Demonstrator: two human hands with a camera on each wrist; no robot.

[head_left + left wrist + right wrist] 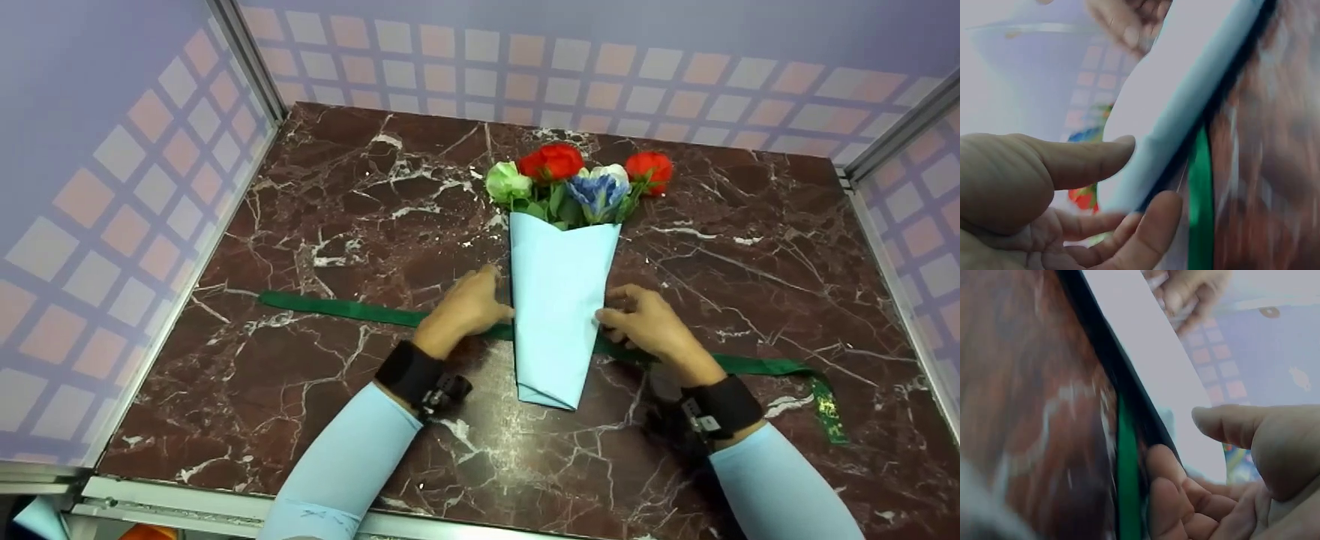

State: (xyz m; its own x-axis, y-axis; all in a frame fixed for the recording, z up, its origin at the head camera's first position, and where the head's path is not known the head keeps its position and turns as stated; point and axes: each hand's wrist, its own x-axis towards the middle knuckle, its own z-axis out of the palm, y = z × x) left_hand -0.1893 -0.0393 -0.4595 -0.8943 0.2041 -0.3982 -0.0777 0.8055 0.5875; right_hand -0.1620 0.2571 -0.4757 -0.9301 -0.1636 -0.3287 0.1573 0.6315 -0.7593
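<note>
A bouquet wrapped in pale blue paper (561,300) lies on the marble-patterned table, blooms toward the far wall. Red roses (555,162), a blue flower (600,193) and a green-white flower (508,182) show above the wrapper. My left hand (466,306) holds the wrapper's left edge, thumb on the paper and fingers low along the side. On the opposite edge, my right hand (649,321) grips with its thumb over the paper and its fingers curled below. A green ribbon (337,307) runs crosswise beneath the bouquet, its middle hidden.
The ribbon's right end (828,405) bends toward the front and carries gold print. Checked purple panels (480,67) in metal frames enclose the back and sides. A metal rail (187,510) borders the table's front edge.
</note>
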